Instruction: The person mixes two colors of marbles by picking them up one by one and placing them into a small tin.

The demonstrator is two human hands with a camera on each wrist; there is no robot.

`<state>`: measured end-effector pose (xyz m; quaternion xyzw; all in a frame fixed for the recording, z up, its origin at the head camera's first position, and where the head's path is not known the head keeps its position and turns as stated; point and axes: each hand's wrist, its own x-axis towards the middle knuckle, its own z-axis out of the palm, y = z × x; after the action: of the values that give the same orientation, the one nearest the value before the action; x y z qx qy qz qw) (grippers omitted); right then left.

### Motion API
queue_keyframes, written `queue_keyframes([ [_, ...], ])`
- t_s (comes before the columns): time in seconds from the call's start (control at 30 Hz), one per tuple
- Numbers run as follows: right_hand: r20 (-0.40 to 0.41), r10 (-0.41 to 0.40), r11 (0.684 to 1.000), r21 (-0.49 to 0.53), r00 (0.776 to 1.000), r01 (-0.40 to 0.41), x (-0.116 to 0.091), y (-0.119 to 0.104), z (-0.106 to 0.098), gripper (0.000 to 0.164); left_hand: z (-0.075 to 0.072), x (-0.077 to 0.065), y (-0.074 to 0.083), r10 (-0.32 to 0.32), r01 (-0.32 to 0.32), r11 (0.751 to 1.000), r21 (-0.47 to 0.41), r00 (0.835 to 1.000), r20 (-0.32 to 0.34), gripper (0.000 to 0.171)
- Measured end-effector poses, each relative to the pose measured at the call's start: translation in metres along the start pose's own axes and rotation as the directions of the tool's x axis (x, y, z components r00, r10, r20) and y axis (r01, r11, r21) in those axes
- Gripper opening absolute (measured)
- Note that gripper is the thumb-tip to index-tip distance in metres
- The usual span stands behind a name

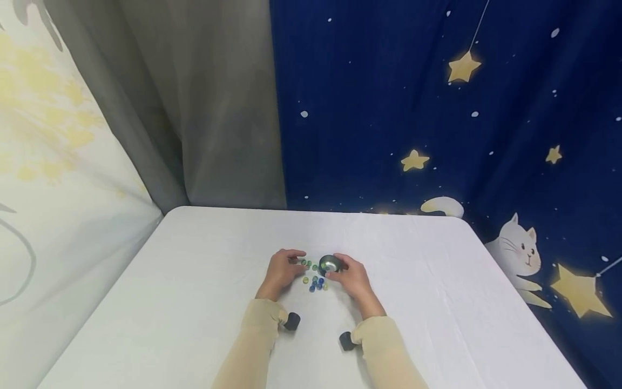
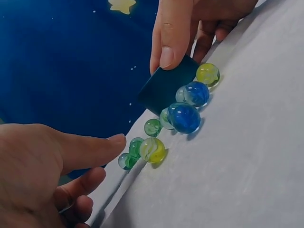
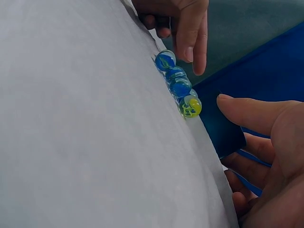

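In the head view my right hand (image 1: 353,276) holds a small dark teal cup (image 1: 330,257) by its right side, thumb in front and fingers behind. The cup's mouth faces up, with a shiny inside and a greenish spot too small to make out. My left hand (image 1: 282,272) is beside the green marbles (image 1: 309,263), its thumb and fingers apart. Nothing shows between them in the left wrist view. Blue marbles (image 2: 184,118) and yellow marbles (image 2: 153,150) lie on the cloth between the hands, close to the cup wall (image 3: 221,126).
A white cloth covers the table (image 1: 194,302), whose far edge meets a grey curtain (image 1: 228,108) and a blue star-patterned curtain (image 1: 369,108). Black wrist pieces (image 1: 292,321) stick out inward from both sleeves, low over the table.
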<state>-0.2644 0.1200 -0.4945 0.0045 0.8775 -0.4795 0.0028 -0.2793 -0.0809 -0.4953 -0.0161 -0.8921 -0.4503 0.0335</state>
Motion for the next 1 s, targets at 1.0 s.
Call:
queue_keyframes([
  [1.0,-0.014,-0.022,1.0,0.008,1.0,0.022,-0.0023,0.0002,0.0,0.056,0.0102,-0.0077,0.0002,0.003,0.009,0.991,0.133,0.995,-0.096,0.022],
])
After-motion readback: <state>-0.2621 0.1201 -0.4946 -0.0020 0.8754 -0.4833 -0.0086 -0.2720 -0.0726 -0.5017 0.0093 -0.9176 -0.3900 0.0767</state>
